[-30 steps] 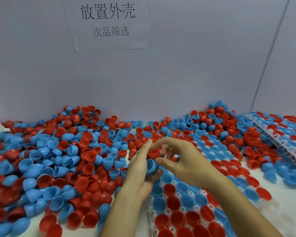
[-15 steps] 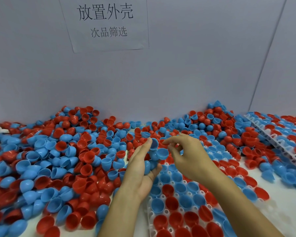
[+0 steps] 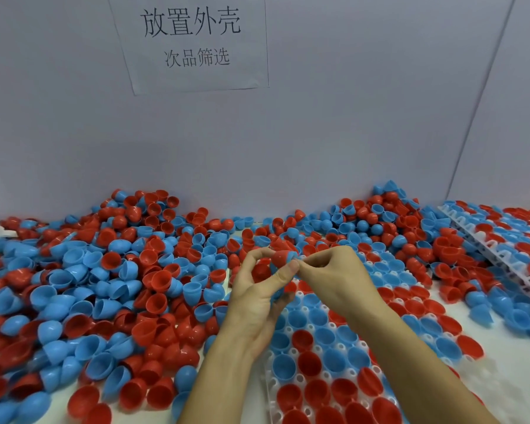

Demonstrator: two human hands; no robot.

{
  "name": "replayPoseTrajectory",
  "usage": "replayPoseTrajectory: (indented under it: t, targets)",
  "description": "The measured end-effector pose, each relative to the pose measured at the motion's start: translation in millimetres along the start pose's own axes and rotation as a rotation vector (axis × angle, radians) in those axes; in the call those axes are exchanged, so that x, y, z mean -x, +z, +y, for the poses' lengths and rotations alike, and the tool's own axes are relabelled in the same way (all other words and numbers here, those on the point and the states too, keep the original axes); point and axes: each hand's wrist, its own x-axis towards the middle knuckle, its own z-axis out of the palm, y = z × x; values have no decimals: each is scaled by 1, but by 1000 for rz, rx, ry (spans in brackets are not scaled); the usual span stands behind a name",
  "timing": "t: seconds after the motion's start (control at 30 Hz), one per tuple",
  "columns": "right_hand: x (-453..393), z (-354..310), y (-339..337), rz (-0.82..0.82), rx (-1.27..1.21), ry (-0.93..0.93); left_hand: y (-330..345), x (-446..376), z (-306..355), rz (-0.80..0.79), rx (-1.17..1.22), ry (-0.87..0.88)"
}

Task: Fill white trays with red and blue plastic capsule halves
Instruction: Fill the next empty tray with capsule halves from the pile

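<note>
Grey panels wall off the back of the table (image 3: 502, 390), and a paper sign (image 3: 193, 41) with printed characters hangs on the panel straight ahead. Loose red and blue halves (image 3: 110, 289) lie heaped across the left side and along the back edge, some nested in one another.

Near the front edge, right of middle, sits a white tray (image 3: 337, 362), its pockets mostly filled with red and blue halves, open side up. A second tray (image 3: 499, 258) lies tilted at the right edge, also loaded, with more halves piled against it.

Above the near tray's back end I hold both hands together. My left hand (image 3: 257, 298) is curled, thumb and forefinger making a ring, with a red half (image 3: 280, 258) held at its fingertips and more halves cupped in the palm, red and blue showing between the fingers. My right hand (image 3: 334, 276) pinches the rim of that same red half between thumb and forefinger, its other fingers curled under. Both forearms reach in from the front edge, the right one crossing over the tray.
</note>
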Motion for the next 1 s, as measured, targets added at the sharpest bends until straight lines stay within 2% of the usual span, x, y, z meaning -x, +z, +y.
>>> replayPoseTrajectory:
  t: [0.2,0.33,0.43,0.53,0.6,0.77,0.87,1.0]
  targets:
    - [0,2,-3,11,-70,52,4,-1,-4,61,-63,17]
    - [1,5,-13,75,-169,64,3,-3,-2,135,78,16]
    - [8,11,-42,60,-131,-20,0,-5,-1,157,110,7]
    - [22,28,-88,54,86,-143,0,-6,-5,129,109,-17]
    - [34,42,-121,27,269,-160,1,-6,-7,110,89,-23]
    - [68,71,-176,-157,713,-11,2,-5,-8,80,73,-24]
    - [80,86,-182,-261,824,85,4,-4,-9,78,69,-33]
    - [84,101,-163,-297,896,84,8,-1,-9,68,60,-48]
